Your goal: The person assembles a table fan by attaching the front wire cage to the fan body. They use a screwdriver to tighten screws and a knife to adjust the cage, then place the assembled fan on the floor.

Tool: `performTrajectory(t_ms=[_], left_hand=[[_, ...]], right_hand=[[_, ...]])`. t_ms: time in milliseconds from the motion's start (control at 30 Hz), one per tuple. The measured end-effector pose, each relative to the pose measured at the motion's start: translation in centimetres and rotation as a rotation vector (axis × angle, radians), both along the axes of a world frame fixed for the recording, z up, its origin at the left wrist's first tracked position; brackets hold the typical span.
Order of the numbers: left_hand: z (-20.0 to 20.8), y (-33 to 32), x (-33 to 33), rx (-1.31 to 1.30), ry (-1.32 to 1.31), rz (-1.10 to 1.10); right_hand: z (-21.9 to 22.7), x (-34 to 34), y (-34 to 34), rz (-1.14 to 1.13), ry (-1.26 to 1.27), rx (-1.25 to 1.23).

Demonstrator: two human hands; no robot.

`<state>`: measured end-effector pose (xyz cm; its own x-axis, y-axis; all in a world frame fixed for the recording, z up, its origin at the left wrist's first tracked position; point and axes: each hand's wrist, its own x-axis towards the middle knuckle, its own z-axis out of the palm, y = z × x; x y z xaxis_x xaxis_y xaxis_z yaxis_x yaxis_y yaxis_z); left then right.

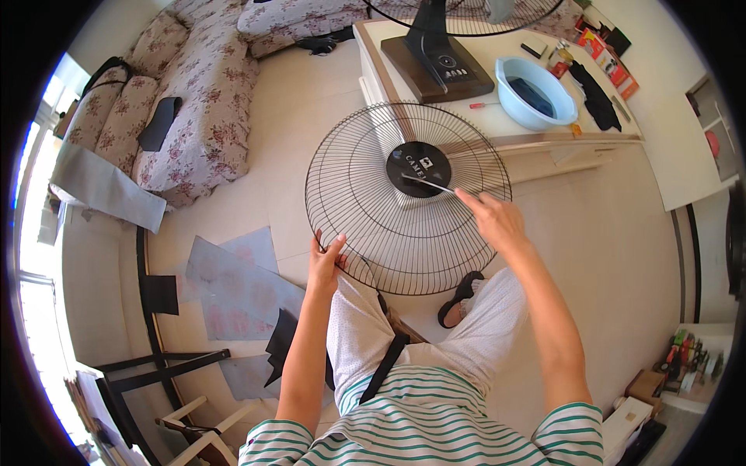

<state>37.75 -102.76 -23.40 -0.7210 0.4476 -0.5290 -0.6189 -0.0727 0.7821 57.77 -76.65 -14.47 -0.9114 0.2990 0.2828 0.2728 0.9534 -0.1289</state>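
A round black wire fan grille (353, 233) is held out in front of me, tilted above my lap. At its centre is a black disc (412, 159) with light lettering and a small emblem. My left hand (325, 260) grips the lower left rim of the grille, thumb on the near side. In my right hand (497, 221) is a slim silver tool (429, 183), its tip lying over the black disc. The tool's handle is hidden in my fingers, so I cannot tell its exact kind.
A table (501, 140) ahead bears a fan stand (439, 66), a light blue basin (536, 93), a red screwdriver (482, 105) and a black cloth (594, 97). Flowered sofas (202, 101) stand at left. Grey sheets (241, 272) lie on the floor. Tools (688, 353) sit at right.
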Motion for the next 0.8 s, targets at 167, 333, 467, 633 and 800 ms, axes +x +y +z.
performTrajectory(t_ms=[167, 333, 467, 633, 800], left_hand=[[-0.1, -0.4, -0.8, -0.008, 0.002, -0.001], [0.3, -0.1, -0.6, -0.012, 0.014, -0.009], [0.8, -0.2, -1.2, -0.045, 0.027, 0.013], [0.7, -0.2, -1.3, -0.046, 0.015, -0.012], [0.5, -0.1, -1.2, -0.045, 0.013, -0.007]], right_hand=[[2.1, -1.9, -0.7, 0.246, 0.024, -0.036], [2.5, -3.4, 2.2, 0.220, -0.039, 0.029], [4.0, -3.9, 0.0, 0.247, -0.069, -0.022], [2.7, -4.2, 3.0, 0.218, -0.053, -0.130], [6.1, -4.1, 2.7, 0.192, -0.060, -0.040]])
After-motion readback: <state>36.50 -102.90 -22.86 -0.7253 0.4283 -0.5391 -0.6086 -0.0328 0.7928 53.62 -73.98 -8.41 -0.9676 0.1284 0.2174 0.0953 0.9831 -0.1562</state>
